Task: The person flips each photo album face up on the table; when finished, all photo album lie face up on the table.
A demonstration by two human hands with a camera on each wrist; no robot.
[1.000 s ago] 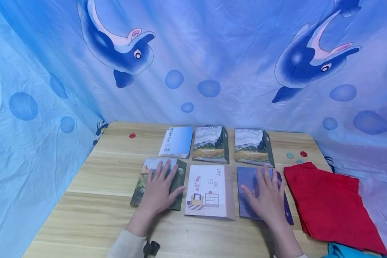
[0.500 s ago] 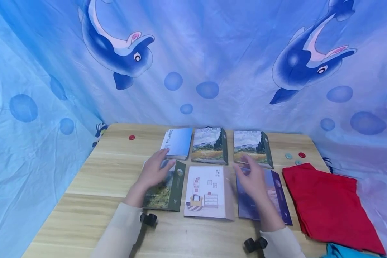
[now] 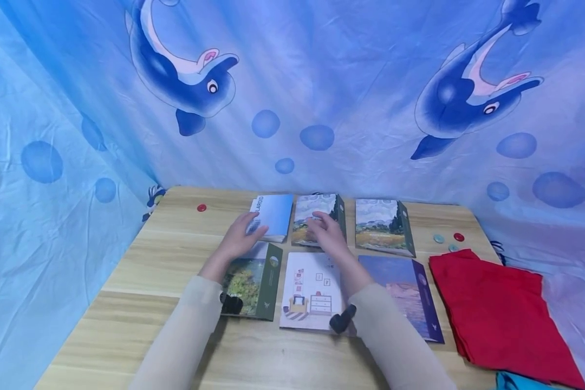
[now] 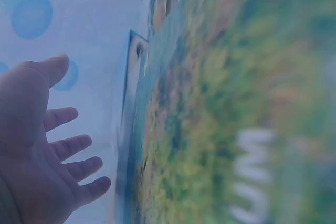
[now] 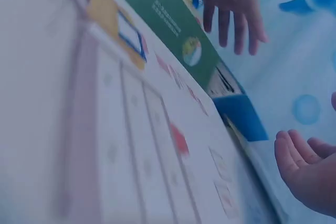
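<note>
Two rows of photo albums lie on the wooden table. My left hand (image 3: 240,237) hovers by the blue POLAROID album (image 3: 278,214), above the green-spined garden album (image 3: 253,287); its fingers are spread and hold nothing in the left wrist view. My right hand (image 3: 327,234) hangs over the back middle landscape album (image 3: 317,205), fingers slightly bent, nothing held. Below its forearm lies the white album with a furniture drawing (image 3: 304,290). A matching landscape album (image 3: 380,227) sits at the back right, and a purple album (image 3: 400,287) in front of it.
Red folded cloth (image 3: 502,314) lies right of the albums, with a teal cloth (image 3: 519,382) at its lower edge. Several buttons (image 3: 459,236) are near the right edge, and a red button (image 3: 202,208) at the back left. A dolphin-print curtain (image 3: 361,81) surrounds the table.
Both hands have lifted off the front left and purple albums and moved away from me. The right hand has also swung left to the back middle album. The albums stay about where they were.
</note>
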